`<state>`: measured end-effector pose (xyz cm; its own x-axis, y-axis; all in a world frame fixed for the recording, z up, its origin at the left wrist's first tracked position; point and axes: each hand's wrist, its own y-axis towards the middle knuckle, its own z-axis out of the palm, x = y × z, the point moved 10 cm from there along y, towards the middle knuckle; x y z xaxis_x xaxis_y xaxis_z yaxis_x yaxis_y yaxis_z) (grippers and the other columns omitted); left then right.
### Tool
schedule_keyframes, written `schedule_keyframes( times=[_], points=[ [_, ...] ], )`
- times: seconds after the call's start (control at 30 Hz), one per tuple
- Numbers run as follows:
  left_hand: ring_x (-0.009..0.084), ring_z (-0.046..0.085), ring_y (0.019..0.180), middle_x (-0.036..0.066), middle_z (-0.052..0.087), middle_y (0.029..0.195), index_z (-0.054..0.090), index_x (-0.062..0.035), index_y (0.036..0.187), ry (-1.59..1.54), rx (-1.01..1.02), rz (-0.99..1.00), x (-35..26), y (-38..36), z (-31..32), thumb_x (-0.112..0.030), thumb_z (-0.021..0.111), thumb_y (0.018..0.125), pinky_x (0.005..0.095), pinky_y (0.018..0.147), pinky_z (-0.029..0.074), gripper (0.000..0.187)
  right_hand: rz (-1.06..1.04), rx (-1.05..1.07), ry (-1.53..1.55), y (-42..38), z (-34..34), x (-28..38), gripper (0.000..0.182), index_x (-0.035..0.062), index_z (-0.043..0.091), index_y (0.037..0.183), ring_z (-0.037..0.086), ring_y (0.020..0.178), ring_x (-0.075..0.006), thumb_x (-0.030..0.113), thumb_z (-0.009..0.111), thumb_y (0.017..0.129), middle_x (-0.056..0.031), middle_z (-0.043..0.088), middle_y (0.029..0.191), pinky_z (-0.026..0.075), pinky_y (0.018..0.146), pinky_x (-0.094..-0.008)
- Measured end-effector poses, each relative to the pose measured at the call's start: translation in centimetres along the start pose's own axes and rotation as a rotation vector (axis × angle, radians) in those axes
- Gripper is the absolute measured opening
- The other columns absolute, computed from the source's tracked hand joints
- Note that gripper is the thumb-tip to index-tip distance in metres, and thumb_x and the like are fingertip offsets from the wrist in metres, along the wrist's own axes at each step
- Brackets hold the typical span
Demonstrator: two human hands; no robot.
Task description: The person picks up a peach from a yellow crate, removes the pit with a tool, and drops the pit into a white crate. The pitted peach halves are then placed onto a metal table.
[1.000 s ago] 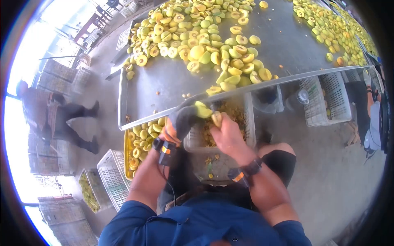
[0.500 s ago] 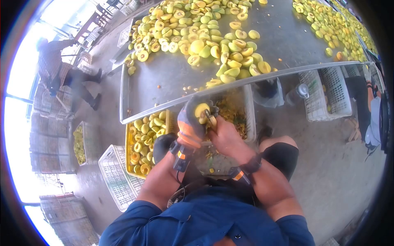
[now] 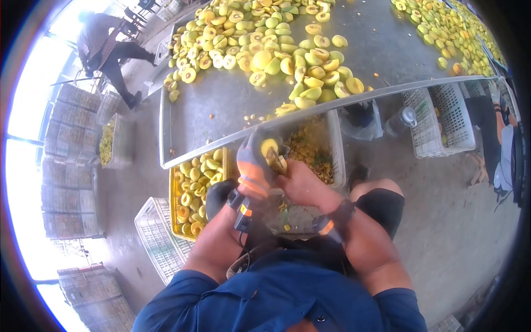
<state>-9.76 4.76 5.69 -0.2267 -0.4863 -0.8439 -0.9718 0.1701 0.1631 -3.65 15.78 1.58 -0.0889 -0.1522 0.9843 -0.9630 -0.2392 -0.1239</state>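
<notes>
My left hand [image 3: 253, 165], in a grey and orange glove, is closed around a yellow stone-fruit half [image 3: 269, 146]. My right hand [image 3: 302, 183], bare, grips a short metal hand tool [image 3: 280, 165]. The tool's tip meets the fruit or lies right beside it; blur hides which. Both hands are just below the metal table's edge, above a pale crate [image 3: 339, 152] holding yellow-brown scraps. To the left of my knee, a yellow crate [image 3: 173, 214] is filled with fruit halves. Many halved fruits [image 3: 271, 50] lie heaped on the table [image 3: 207, 119].
An overturned or tilted white crate [image 3: 157, 235] rests on the floor at left. Stacked crates [image 3: 69, 182] stand farther left, near a bending person [image 3: 105, 47]. At right are a white crate [image 3: 442, 122], a clear jug [image 3: 404, 120] and another person's arm [image 3: 500, 127].
The view has shifted slightly. The far-left person has stepped and bent forward. My hands stay together on the fruit and tool, with the tool tilted a little differently.
</notes>
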Motion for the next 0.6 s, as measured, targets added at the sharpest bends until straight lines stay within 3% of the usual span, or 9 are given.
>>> schedule_keyframes(
  times=[0.07, 0.17, 0.27, 0.37, 0.47, 0.57, 0.6],
  points=[
    [0.0202, 0.073, 0.098, 0.014, 0.075, 0.111, 0.065, 0.0045, 0.127, -0.102, 0.022, -0.005, -0.2, -0.1, 0.1, -0.011, 0.066, 0.102, 0.0316, 0.084, 0.059, 0.029, 0.000, 0.109, 0.114, 0.2, 0.5, 0.4, 0.028, -0.0074, 0.062, 0.109, 0.066, 0.100, -0.0544, 0.016, 0.061, 0.094, -0.0352, 0.069, 0.100, 0.053, 0.087, -0.0554],
    [0.0190, 0.072, 0.097, 0.013, 0.075, 0.112, 0.065, 0.0048, 0.127, -0.066, -0.044, 0.059, -1.7, -0.5, -0.9, -0.007, 0.062, 0.103, 0.0300, 0.084, 0.059, 0.027, 0.027, -0.004, -0.031, 0.2, -0.5, -0.3, 0.028, -0.0064, 0.064, 0.111, 0.069, 0.098, -0.0509, 0.015, 0.062, 0.093, -0.0326, 0.070, 0.098, 0.054, 0.085, -0.0524],
    [0.0179, 0.071, 0.096, 0.012, 0.075, 0.112, 0.067, 0.0039, 0.125, -0.021, -0.145, 0.001, 0.7, -1.1, -1.0, -0.002, 0.060, 0.103, 0.0291, 0.083, 0.058, 0.024, 0.064, -0.022, -0.187, 0.0, 0.3, -0.9, 0.028, -0.0038, 0.069, 0.113, 0.070, 0.091, -0.0303, 0.019, 0.065, 0.098, -0.0199, 0.074, 0.099, 0.054, 0.084, -0.0409],
    [0.0169, 0.071, 0.095, 0.010, 0.075, 0.110, 0.069, 0.0031, 0.123, 0.076, -0.143, -0.084, 1.9, -0.8, -1.2, 0.002, 0.059, 0.101, 0.0290, 0.083, 0.058, 0.024, 0.005, 0.180, 0.178, 0.3, 2.2, -0.5, 0.027, -0.0037, 0.070, 0.113, 0.070, 0.090, -0.0275, 0.019, 0.065, 0.099, -0.0180, 0.075, 0.099, 0.054, 0.084, -0.0396],
    [0.0174, 0.071, 0.094, 0.010, 0.076, 0.108, 0.070, 0.0023, 0.120, 0.054, -0.128, -0.112, 1.0, -0.7, -1.5, 0.004, 0.060, 0.098, 0.0296, 0.082, 0.058, 0.025, 0.028, 0.200, 0.137, 0.2, 2.3, -0.7, 0.026, -0.0036, 0.070, 0.113, 0.070, 0.090, -0.0276, 0.018, 0.065, 0.099, -0.0191, 0.075, 0.100, 0.054, 0.084, -0.0402],
    [0.0228, 0.074, 0.093, 0.013, 0.077, 0.106, 0.071, 0.0019, 0.118, 0.205, -0.167, -0.007, 0.4, -0.4, -1.4, 0.006, 0.064, 0.090, 0.0322, 0.083, 0.059, 0.029, 0.049, 0.155, 0.123, 0.1, 2.2, -1.1, 0.027, -0.0055, 0.069, 0.106, 0.072, 0.092, -0.0441, 0.017, 0.063, 0.093, -0.0298, 0.072, 0.094, 0.054, 0.083, -0.0496],
    [0.0252, 0.074, 0.094, 0.014, 0.077, 0.106, 0.072, 0.0015, 0.117, 0.259, -0.166, 0.031, -0.2, -0.4, -1.3, 0.006, 0.066, 0.087, 0.0331, 0.083, 0.059, 0.031, 0.057, 0.103, 0.068, -0.1, 2.0, -1.5, 0.027, -0.0051, 0.069, 0.108, 0.071, 0.092, -0.0389, 0.018, 0.064, 0.094, -0.0264, 0.073, 0.095, 0.054, 0.083, -0.0472]
  ],
)
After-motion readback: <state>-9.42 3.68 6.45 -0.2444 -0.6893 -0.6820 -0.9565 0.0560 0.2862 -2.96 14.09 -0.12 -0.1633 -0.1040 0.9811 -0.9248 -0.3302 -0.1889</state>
